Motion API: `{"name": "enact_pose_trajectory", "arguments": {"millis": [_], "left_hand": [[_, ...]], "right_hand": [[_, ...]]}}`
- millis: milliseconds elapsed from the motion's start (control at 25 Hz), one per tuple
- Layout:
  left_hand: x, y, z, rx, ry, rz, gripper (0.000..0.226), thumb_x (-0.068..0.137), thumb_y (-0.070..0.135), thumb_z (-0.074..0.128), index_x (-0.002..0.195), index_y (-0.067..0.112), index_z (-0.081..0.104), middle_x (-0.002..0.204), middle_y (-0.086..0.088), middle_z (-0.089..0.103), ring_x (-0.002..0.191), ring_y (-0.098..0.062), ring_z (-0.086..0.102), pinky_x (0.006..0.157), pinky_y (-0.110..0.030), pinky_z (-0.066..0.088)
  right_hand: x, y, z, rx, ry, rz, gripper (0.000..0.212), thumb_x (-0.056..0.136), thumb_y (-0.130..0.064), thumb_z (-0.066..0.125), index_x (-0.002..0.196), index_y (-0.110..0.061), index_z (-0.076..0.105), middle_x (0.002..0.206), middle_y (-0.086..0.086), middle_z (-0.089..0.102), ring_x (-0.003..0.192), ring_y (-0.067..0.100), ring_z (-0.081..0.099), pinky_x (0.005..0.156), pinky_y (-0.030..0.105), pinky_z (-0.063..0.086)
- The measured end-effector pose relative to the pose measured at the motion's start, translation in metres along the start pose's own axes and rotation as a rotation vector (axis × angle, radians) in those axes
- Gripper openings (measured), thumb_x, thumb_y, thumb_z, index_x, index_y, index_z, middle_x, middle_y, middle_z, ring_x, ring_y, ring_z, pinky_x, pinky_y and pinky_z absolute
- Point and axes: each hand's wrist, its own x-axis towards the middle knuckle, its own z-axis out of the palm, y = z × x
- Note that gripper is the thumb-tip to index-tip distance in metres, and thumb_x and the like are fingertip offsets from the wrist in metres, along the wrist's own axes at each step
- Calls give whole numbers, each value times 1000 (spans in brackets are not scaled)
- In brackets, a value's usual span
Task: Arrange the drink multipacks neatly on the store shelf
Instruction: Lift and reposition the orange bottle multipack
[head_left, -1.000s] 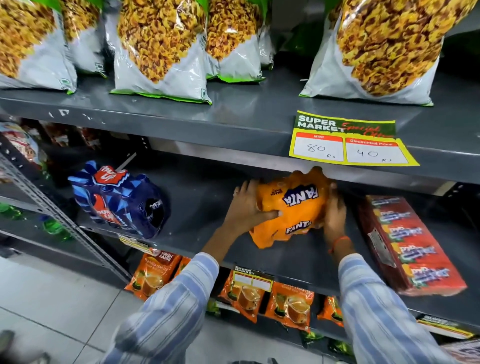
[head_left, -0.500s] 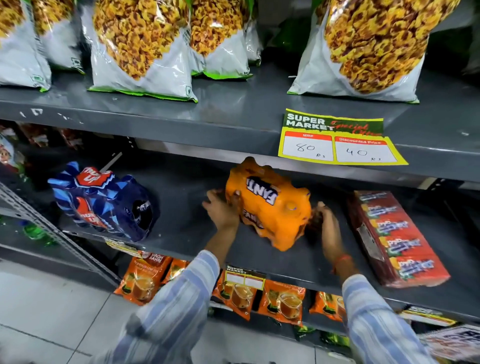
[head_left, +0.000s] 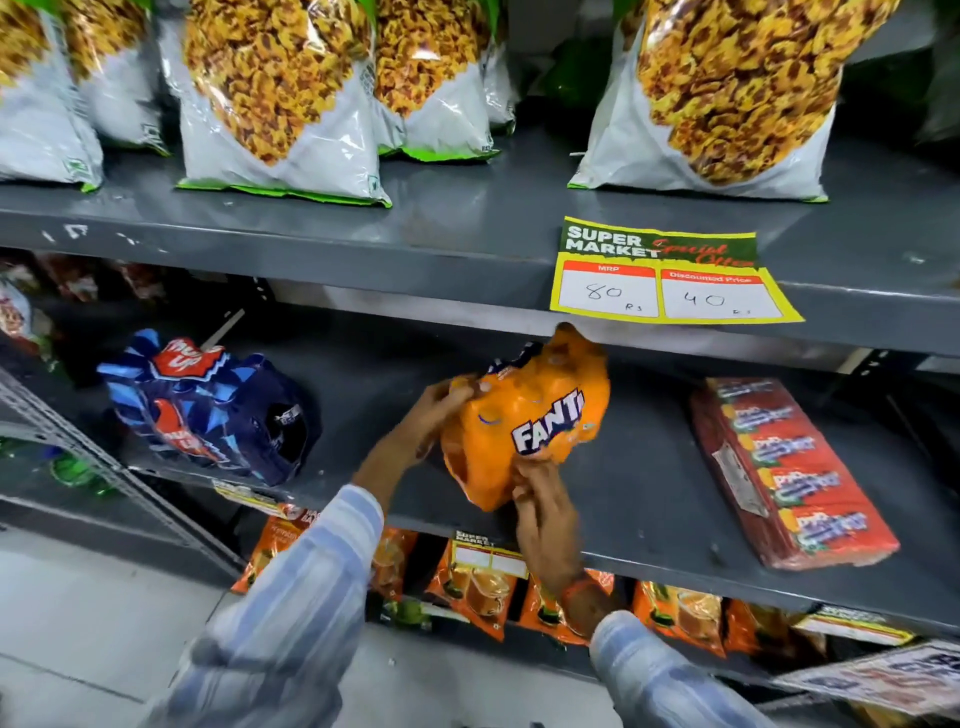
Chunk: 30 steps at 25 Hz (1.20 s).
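An orange Fanta multipack is tilted on end above the middle of the grey shelf. My left hand grips its upper left side. My right hand holds its lower front edge from below. A dark blue Thums Up multipack lies on the same shelf to the left. A red juice-carton multipack lies flat at the right, angled toward the shelf's front edge.
Large snack bags stand on the shelf above, whose lip carries a yellow price tag just over the Fanta pack. Orange tea packets hang below. A metal upright slants at the left.
The Fanta pack has been turned and lifted onto its end. My right hand moved from its right side to under its front edge; my left hand shifted up its left side.
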Motion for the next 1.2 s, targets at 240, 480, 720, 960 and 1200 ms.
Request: {"name": "enact_pose_trajectory", "arguments": {"millis": [240, 480, 720, 960, 1200], "left_hand": [[-39, -22, 42, 244, 494, 203, 88, 68, 58, 72, 139, 17, 40, 142, -8, 49, 128, -20, 46, 106, -39, 40], [-27, -22, 21, 412, 301, 140, 109, 62, 49, 81, 149, 21, 20, 150, -9, 37, 134, -29, 42, 108, -49, 40], [-22, -24, -21, 283, 50, 30, 124, 42, 62, 83, 146, 32, 23, 145, -3, 47, 127, -25, 52, 102, -54, 46], [-44, -24, -49, 202, -92, 0, 127, 40, 52, 86, 146, 32, 21, 125, 16, 56, 113, -4, 57, 86, -22, 55], [-53, -22, -58, 184, -116, -4, 125, 39, 54, 87, 144, 34, 23, 125, 15, 56, 114, -7, 58, 90, -30, 55]], "right_hand": [[64, -7, -35, -88, 431, 125, 28, 89, -29, 43, 97, -5, 56, 100, 19, 52, 98, 27, 45, 91, 34, 36], [95, -17, -71, 361, 294, 490, 86, 70, -77, 43, 128, -13, 51, 135, 17, 54, 120, 28, 55, 100, 42, 46], [66, -30, -66, 268, 191, 445, 104, 60, -86, 34, 128, -9, 49, 135, 19, 48, 116, 18, 50, 104, 38, 42], [29, -16, -30, 281, 282, 453, 83, 67, -87, 37, 121, -26, 49, 130, 13, 51, 122, 26, 50, 102, 47, 44], [24, -27, -18, 384, 339, 455, 84, 64, -86, 47, 123, -25, 46, 130, 13, 55, 117, 30, 57, 95, 58, 50]]}}
